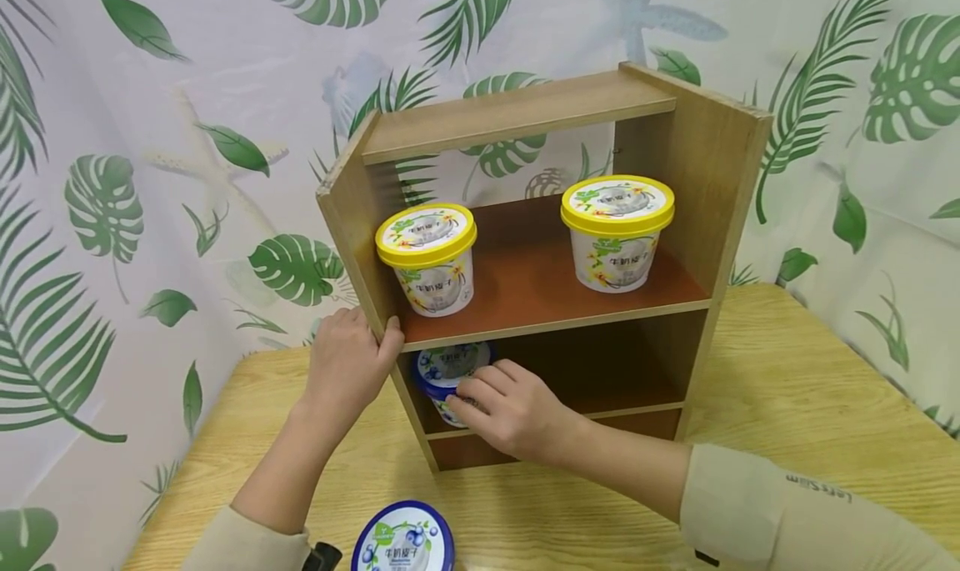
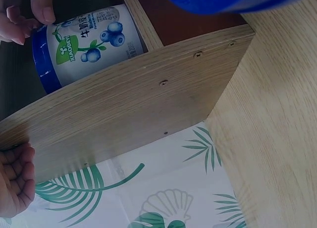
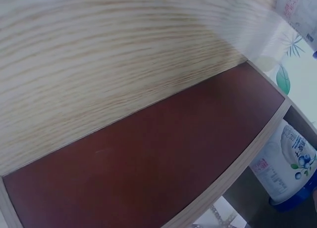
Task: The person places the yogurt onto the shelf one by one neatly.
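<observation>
A small wooden shelf unit (image 1: 543, 321) stands on the table. My left hand (image 1: 348, 350) grips the front edge of its left side panel, the thumb on the front and the fingers curled against the outside. On the lower shelf, at the left end, stands a blue-lidded tub (image 1: 442, 363) with blueberries printed on it. My right hand (image 1: 513, 408) pinches its rim at the right front, with fingers over the lid. In the left wrist view, that tub (image 2: 99, 42) sits on the shelf board, right fingertips at its lid edge.
Two yellow-lidded tubs, a left one (image 1: 427, 262) and a right one (image 1: 618, 233), stand on the upper shelf. Another blue-lidded tub (image 1: 405, 542) is on the wooden table (image 1: 810, 438) in front of the unit. A leaf-patterned cloth (image 1: 187, 221) hangs behind.
</observation>
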The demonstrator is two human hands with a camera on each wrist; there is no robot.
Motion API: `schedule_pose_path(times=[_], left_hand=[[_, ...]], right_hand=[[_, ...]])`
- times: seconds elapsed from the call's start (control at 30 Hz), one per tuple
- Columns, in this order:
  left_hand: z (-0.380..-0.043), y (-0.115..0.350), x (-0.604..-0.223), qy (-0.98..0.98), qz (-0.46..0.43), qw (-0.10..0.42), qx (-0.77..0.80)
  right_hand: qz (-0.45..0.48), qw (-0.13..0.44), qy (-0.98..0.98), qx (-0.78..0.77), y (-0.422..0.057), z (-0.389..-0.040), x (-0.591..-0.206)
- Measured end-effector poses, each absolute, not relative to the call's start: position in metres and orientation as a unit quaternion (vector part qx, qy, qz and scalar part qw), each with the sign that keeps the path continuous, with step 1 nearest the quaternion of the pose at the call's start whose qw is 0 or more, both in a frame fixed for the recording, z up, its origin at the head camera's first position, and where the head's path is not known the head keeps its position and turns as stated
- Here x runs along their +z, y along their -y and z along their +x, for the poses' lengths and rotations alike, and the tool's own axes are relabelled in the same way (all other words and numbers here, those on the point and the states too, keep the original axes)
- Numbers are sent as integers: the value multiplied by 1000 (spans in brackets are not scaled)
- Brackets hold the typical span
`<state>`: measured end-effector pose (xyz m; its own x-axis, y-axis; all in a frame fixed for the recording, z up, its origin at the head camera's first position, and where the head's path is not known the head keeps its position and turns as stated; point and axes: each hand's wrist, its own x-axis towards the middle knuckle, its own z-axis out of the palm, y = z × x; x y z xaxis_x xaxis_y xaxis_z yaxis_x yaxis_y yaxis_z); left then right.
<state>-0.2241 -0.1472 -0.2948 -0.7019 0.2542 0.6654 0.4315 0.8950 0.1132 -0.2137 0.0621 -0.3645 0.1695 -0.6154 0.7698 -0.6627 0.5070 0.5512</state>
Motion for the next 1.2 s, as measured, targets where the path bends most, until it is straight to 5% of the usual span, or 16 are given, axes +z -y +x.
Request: schedule_pose_path(times=[1.2], left_hand=[[-223,146,-294,919,-175,326,-135]], right_hand=[[679,475,560,17,-66,-174,-375]])
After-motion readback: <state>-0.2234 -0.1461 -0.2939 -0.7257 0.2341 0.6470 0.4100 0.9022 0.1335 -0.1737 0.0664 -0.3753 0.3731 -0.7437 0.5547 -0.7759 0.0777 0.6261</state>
